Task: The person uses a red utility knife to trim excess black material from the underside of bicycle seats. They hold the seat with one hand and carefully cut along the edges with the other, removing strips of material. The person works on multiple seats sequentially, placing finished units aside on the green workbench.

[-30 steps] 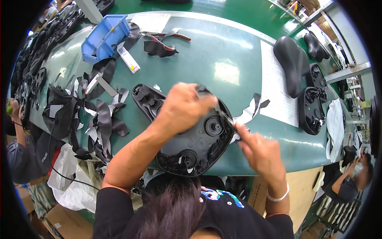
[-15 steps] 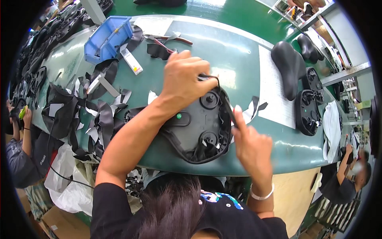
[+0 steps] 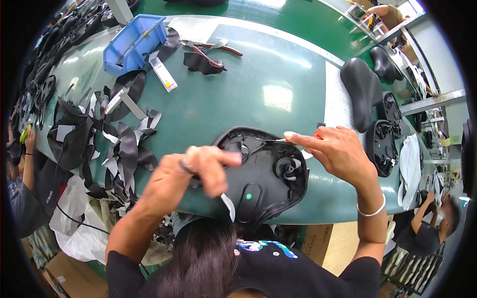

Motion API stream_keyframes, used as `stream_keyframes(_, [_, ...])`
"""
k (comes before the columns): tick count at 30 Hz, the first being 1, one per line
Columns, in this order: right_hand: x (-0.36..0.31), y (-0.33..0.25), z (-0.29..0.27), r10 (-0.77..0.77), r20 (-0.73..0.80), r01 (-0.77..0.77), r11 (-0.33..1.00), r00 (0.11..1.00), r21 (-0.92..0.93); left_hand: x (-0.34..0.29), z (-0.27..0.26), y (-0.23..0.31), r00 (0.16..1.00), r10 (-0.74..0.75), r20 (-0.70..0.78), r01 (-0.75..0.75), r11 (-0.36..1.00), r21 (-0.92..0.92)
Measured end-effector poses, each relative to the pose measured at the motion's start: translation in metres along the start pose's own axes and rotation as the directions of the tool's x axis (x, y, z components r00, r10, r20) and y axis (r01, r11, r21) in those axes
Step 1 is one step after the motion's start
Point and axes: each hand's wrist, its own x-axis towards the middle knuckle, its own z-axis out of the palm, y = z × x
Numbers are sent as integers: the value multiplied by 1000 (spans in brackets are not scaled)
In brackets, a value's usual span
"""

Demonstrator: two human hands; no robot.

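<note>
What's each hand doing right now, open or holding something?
Left hand: blurred, fingers partly curled; a pale strip shows just below, but whether it's held cannot be told.
Right hand: closed on a thin tool.

Left hand (image 3: 185, 174) blurry, part of the black saddle base (image 3: 263, 171) out of sight behind it

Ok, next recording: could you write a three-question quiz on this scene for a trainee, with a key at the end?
1. True or false: the black bicycle saddle in front of the person lies underside up.
2. Which grip has the slim tool at its fingertips: A) the left, B) the right, C) neither?
3. Fill in the colour: the open bin near the far edge of the table is ____.

Key: 1. True. 2. B, the right grip. 3. Blue.
</note>
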Motion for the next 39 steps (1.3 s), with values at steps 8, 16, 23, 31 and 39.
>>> stream_keyframes(8, [-74,-81,-11,432,179,-433,901,884,-33,-11,-116,108,774,514,-370,-600,411,-686])
stream_keyframes(16, [-65,-57,-13,412,189,-439,888,892,138,12,-72,9,866,-373,333,68,747,661])
stream_keyframes(23, [-43,-33,17,340,1,-328,906,940,266,16,21,-41,868,-200,-455,155,979,-136])
stream_keyframes(31, [-73,-121,78,658,-1,-576,659,753,484,6,62,-25,890,-115,-441,144,989,33])
stream_keyframes(39, [-94,-180,42,725,446,-642,-7,525,767,-30,105,-77,916,58,-397,57,961,272])
